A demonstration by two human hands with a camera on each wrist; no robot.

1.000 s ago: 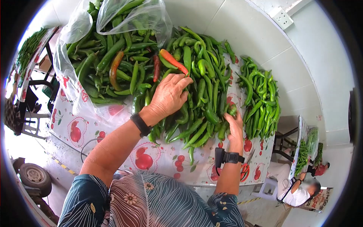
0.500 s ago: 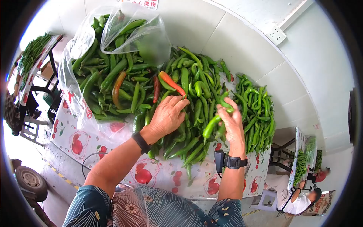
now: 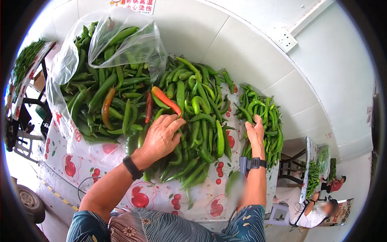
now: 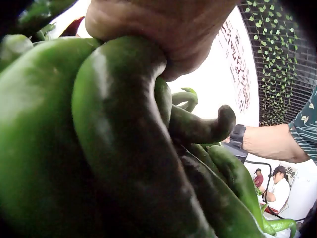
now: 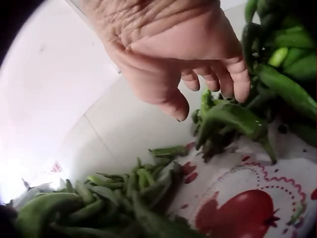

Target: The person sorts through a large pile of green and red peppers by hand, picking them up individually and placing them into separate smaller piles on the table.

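Observation:
My left hand (image 3: pixel 159 135) rests on the large pile of green peppers (image 3: pixel 201 147), its relaxed fingers close to the tip of a red pepper (image 3: pixel 166 100). In the left wrist view, this hand lies over a curved dark green pepper (image 4: pixel 124 114). My right hand (image 3: pixel 255 131) is over the smaller pile of green peppers (image 3: pixel 276 141). The right wrist view shows its fingers loosely bent with nothing between them, above a few peppers (image 5: pixel 237 121). A blurred green shape (image 3: pixel 233 185) appears beside my right forearm.
A clear plastic bag (image 3: pixel 60 97) full of peppers stands at the left. The fruit-patterned tablecloth (image 3: pixel 109 173) covers the table, which meets a tiled wall (image 3: pixel 193 24) at the back. Another person (image 3: pixel 318 211) sits by a far table at the right.
My right hand lifted green peppers from the large pile's right side, moved right and let them go. My left hand stays on the large pile while the head view shifts.

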